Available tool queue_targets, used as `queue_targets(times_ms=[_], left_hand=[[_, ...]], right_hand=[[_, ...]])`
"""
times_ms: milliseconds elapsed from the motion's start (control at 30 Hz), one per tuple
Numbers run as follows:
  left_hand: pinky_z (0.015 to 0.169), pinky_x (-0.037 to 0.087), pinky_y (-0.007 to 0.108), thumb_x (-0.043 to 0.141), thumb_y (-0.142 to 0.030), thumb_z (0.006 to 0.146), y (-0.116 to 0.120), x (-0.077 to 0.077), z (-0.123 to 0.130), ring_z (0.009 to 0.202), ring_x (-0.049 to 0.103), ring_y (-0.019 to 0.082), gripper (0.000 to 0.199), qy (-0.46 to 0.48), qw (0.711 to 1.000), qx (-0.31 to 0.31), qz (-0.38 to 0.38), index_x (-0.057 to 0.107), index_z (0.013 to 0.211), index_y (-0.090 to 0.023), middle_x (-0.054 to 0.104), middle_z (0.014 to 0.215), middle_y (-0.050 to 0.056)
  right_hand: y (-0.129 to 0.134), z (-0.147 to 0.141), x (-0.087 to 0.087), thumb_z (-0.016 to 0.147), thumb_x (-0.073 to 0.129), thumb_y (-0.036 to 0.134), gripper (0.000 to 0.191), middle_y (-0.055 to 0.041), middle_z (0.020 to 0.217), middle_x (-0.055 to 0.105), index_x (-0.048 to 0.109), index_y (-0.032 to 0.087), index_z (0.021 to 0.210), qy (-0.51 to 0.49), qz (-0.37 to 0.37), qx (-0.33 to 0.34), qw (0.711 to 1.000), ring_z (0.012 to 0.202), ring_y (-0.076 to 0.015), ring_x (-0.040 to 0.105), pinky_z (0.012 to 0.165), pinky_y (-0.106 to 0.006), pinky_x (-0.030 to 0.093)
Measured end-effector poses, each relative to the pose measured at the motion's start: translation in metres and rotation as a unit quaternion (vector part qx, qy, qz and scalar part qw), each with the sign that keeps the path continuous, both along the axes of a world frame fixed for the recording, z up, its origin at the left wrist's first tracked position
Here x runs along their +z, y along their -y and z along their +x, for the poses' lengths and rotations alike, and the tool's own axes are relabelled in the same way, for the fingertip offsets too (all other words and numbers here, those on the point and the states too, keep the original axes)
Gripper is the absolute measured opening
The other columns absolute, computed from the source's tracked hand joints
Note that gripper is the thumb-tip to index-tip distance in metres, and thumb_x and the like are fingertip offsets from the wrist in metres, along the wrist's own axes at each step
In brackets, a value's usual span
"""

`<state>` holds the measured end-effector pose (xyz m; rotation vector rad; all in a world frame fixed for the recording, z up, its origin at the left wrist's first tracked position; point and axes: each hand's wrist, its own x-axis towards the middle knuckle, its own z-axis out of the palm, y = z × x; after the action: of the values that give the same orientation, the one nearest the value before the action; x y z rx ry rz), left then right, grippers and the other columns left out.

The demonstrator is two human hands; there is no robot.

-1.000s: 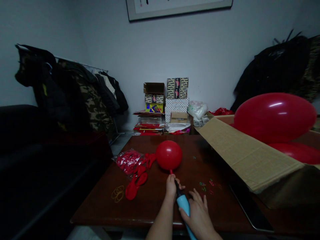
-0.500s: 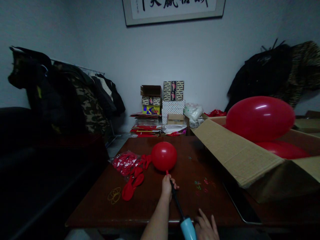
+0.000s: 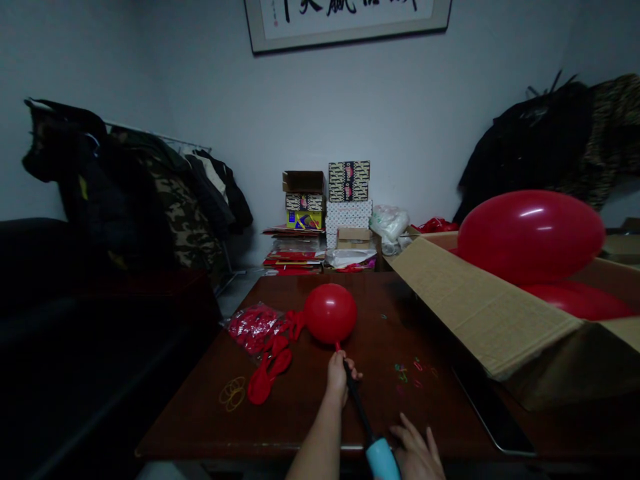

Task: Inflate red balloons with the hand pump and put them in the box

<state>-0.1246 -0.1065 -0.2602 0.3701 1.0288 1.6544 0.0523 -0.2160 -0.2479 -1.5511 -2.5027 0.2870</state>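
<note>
Red balloon (image 3: 331, 313) held over the dark wooden table (image 3: 200, 427), its neck gripped in the closed left hand (image 3: 337, 379) with the nozzle of the blue hand pump (image 3: 381, 459); open right hand (image 3: 416, 455) just beside the pump barrel

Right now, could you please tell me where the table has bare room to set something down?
The front of the table is bare between the yellow rubber bands and the left hand. Another patch lies beyond the red balloon, before the cardboard box flap. Left of the balloon, a bag of balloons and loose deflated balloons crowd it.
</note>
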Motion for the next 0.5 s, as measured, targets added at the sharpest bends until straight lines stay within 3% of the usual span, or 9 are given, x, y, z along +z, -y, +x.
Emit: queue_targets(times_ms=[100,233,367,500], left_hand=[[0.047,0.044,0.027,0.051,-0.049,0.072,-0.001,-0.002,0.0,0.03,0.037,0.006,0.031,0.0,1.0,0.004,0.001,0.035,0.075,-0.022,0.044,0.044,-0.011],[0.049,0.047,0.029,0.052,-0.048,0.072,-0.004,-0.004,-0.001,0.031,0.04,0.007,0.031,0.001,1.0,-0.004,-0.001,0.036,0.075,-0.022,0.046,0.044,-0.01],[0.05,0.048,0.03,0.053,-0.051,0.071,-0.007,-0.006,-0.001,0.029,0.038,0.007,0.034,0.002,1.0,0.001,0.004,0.035,0.073,-0.022,0.044,0.041,-0.011],[0.049,0.048,0.03,0.055,-0.055,0.068,-0.006,-0.008,0.001,0.028,0.037,0.006,0.038,-0.015,1.0,0.012,0.019,0.035,0.071,-0.022,0.043,0.041,-0.011]], right_hand=[[-0.016,-0.018,0.027,0.072,0.049,0.043,0.037,-0.0091,0.124,0.054,0.067,0.018,0.092,-0.022,0.0,0.016,1.0,0.13,-0.0309,0.029,0.107,-0.054,0.003],[-0.036,-0.043,0.046,0.074,0.047,0.047,0.04,-0.01,0.124,0.054,0.067,0.017,0.09,-0.03,-0.008,0.004,1.0,0.13,-0.0296,0.028,0.108,-0.05,0.0],[-0.042,-0.052,0.043,0.073,0.048,0.046,0.04,-0.0098,0.123,0.054,0.067,0.017,0.093,-0.026,-0.004,-0.003,1.0,0.13,-0.0302,0.028,0.108,-0.051,-0.001],[-0.034,-0.041,0.034,0.074,0.049,0.048,0.043,-0.0107,0.122,0.054,0.065,0.016,0.097,-0.031,-0.001,-0.01,0.999,0.13,-0.0305,0.028,0.108,-0.052,0.0]])
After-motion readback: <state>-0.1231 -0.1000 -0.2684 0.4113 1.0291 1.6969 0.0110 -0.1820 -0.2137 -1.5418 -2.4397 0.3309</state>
